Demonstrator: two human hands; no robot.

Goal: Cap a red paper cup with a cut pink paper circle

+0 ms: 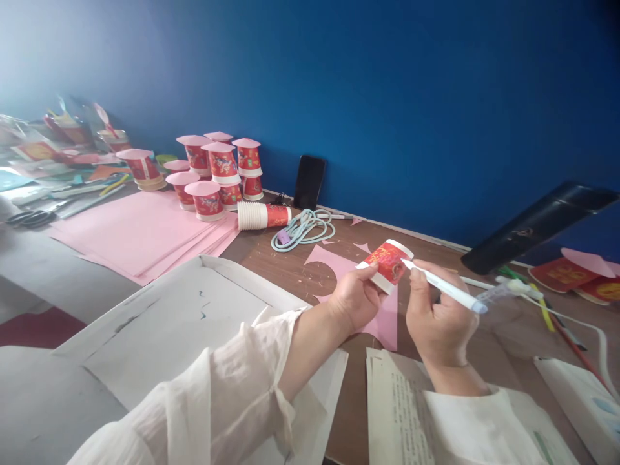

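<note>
Firstly: red-and-white cup [389,261], tilted, clasped in left hand [357,300]; white pen [448,290], pinched in right hand [438,326], tip at cup's three o'clock; nested cups [261,216], ten o'clock.

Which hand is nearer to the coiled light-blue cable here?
Left. The left hand, holding a red paper cup, is right of the coiled cable and closer to the camera; the right hand, holding a white pen, is farther right.
</note>
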